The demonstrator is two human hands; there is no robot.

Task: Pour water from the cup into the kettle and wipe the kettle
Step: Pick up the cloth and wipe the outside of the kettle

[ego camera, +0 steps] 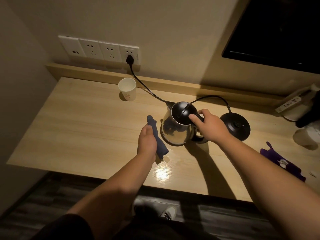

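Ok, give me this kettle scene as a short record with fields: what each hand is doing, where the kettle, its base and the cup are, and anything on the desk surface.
left hand: holds a rolled dark blue cloth beside the kettle
right hand: grips the kettle's black handle
kettle: steel body, black lid shut, on the wooden desk, off its base
base: right of the kettle, corded to the wall socket
paper cup: upright, far left, near the wall
desk surface: wet patch near the front edge
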